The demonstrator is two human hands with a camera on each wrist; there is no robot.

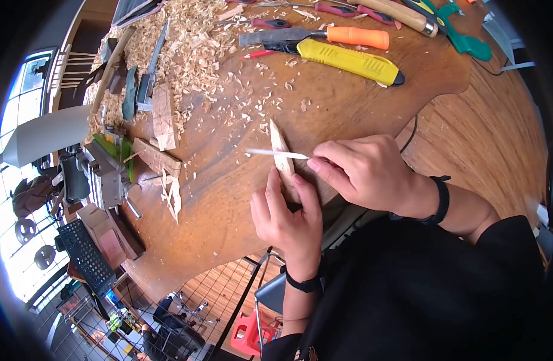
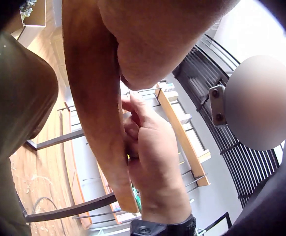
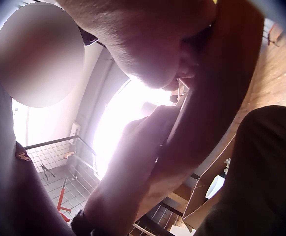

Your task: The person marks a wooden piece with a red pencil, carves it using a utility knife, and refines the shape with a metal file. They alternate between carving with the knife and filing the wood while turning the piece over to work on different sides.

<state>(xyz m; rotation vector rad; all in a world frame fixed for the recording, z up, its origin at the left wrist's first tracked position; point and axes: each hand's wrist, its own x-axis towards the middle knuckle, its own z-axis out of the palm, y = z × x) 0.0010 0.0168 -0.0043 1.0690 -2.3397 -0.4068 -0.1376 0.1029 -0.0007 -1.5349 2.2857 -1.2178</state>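
Near the table's front edge, a pale wooden piece (image 1: 280, 144) with a pointed tip lies pointing away from the body. My left hand (image 1: 286, 219) holds its near end between thumb and fingers. From the right, my right hand (image 1: 366, 168) pinches the end of a slim, flat whitish strip (image 1: 276, 153), which crosses over the wooden piece below its tip. What kind of tool the strip is, I cannot tell. Both wrist views look along the table edge; the left hand (image 2: 153, 44) and right hand (image 2: 155, 152) show there, with the wooden piece largely hidden.
Wood shavings (image 1: 198, 54) cover the table's far left. Beyond the hands lie a yellow utility knife (image 1: 348, 60), an orange-handled chisel (image 1: 354, 37) and a red pencil (image 1: 258, 54). Wood offcuts (image 1: 164, 117) and a metal vise (image 1: 108, 180) stand at left. Green clamp (image 1: 469, 42), far right.
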